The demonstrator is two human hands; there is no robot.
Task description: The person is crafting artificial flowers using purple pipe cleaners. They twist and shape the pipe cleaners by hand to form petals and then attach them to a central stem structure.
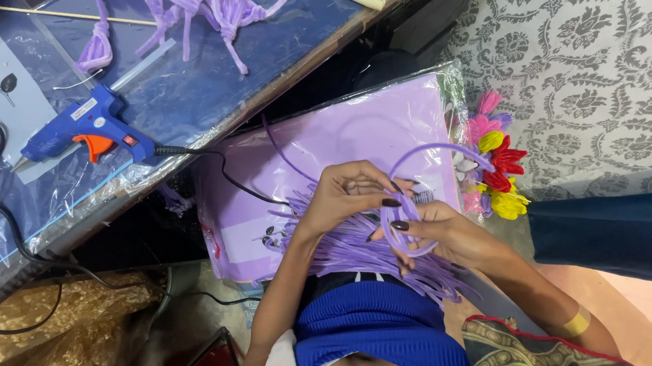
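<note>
- Head view: the left hand (352, 192) and right hand (451, 236) are meeting over the lap, bending one purple pipe cleaner (415, 211) into a loop just above a bundle of purple stems (352, 249).
- Doing this well, I judge, means keeping the loop taut and twisting close to the pinch so it is not springing open.
- Left grip: fingertips pinching the loop's near end, nearly closed.
- Right grip: fingers curling round the loop's lower arc, clenched lightly.
- At ten o'clock, a blue glue gun (87, 134) is lying on the surface (188, 99); at two o'clock, coloured flowers (496, 171).
</note>
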